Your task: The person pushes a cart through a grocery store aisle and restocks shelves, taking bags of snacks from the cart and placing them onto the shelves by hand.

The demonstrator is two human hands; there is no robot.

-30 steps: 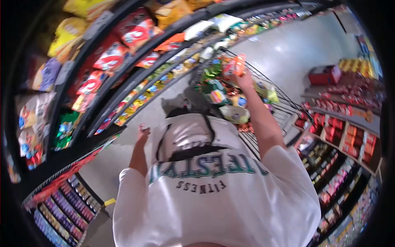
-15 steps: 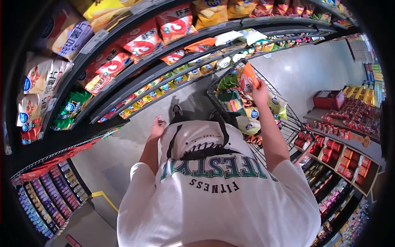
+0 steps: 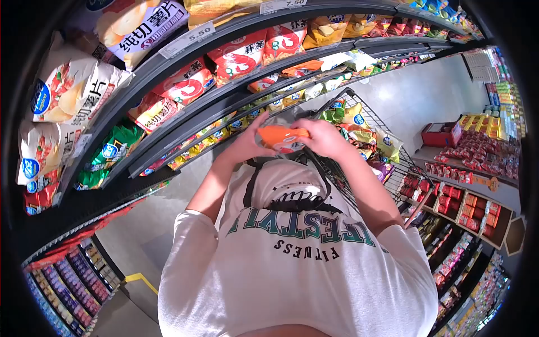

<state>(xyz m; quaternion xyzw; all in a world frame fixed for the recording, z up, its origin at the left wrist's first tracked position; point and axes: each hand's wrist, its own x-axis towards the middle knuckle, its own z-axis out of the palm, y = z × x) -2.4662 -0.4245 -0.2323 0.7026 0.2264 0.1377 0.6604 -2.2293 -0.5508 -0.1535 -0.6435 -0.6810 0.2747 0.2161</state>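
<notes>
An orange snack bag is held up in front of my waist, over the near-left end of the shopping cart. My right hand grips its right end, the fingers bent over the top edge. My left hand curves around the left end, its thumb along the lower edge and its fingers partly behind the bag. Right of the hands is the wire shopping cart, with several snack bags inside, among them a green bag and a pale yellow-green bag.
A long shelf of snack bags curves across the front and left, with red shrimp-chip bags and white potato-chip bags. On the right stand a display of red packets and a wooden bin. Grey floor shows behind left.
My right hand has lifted the orange bag from the cart and brought it left, before my body. My left hand has risen from beside me to the bag. The view has shifted toward the shelf.
</notes>
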